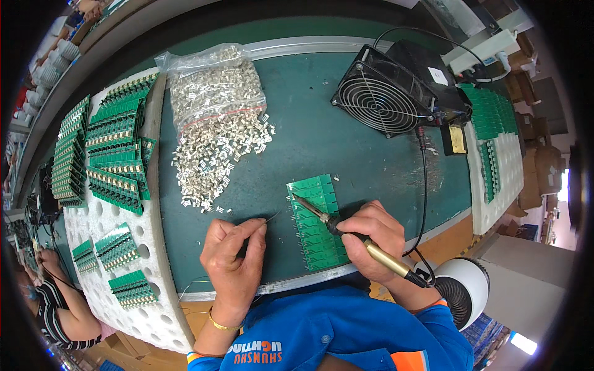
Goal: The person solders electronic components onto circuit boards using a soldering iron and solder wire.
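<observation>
A green circuit board panel [318, 232] lies on the dark green bench mat in front of me, with pins along its left edge. My right hand [374, 238] grips a soldering iron [385, 256] with a gold and black handle. Its tip points at the board's upper left part; whether it touches cannot be made out. To the left of the board, my left hand [235, 253] pinches a thin solder wire [272, 217] between thumb and forefinger. The wire's end is near the board's left edge, and its tail trails below the hand.
Loose white connectors [213, 154] spill from a clear plastic bag [216, 83]. A black fan [380, 99] stands at the back right, beside a yellow sponge [456, 140]. Foam trays [102, 216] hold boards at both sides. The iron's cable [424, 191] runs along the right; another person [65, 297] sits far left.
</observation>
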`<act>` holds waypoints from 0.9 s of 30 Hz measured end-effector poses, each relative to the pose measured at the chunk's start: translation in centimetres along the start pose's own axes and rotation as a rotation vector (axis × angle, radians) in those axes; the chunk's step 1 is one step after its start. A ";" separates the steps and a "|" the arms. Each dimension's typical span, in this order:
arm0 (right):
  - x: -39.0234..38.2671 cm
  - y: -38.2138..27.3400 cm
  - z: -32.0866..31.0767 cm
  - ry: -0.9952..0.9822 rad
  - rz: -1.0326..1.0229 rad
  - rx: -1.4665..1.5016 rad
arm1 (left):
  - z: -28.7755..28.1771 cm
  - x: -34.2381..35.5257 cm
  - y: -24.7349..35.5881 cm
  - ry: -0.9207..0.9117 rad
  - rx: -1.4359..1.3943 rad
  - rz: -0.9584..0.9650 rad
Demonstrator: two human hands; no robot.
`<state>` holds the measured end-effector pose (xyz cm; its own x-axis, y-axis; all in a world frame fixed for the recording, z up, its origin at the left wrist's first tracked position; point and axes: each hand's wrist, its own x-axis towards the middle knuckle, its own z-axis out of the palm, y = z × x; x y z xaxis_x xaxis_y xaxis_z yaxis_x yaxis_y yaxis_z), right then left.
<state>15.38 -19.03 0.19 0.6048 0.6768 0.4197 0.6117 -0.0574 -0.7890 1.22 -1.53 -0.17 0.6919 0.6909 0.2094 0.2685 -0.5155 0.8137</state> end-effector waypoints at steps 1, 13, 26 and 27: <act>0.0 0.0 0.0 0.001 -0.006 0.000 | 0.0 0.0 0.1 -0.001 0.000 0.000; -1.4 0.3 0.6 0.009 -0.167 -0.074 | 0.0 -0.1 0.1 -0.019 -0.002 -0.022; -1.7 0.2 0.7 0.001 -0.205 -0.097 | -0.3 0.1 0.1 -0.037 0.011 0.003; -1.7 0.2 0.8 0.006 -0.199 -0.097 | -0.4 0.1 0.2 -0.034 0.005 -0.007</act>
<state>14.04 -19.66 -1.01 0.4702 0.6779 0.5652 0.7651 0.0061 -0.6438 1.12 -1.40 0.24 0.7123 0.6769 0.1853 0.2767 -0.5136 0.8122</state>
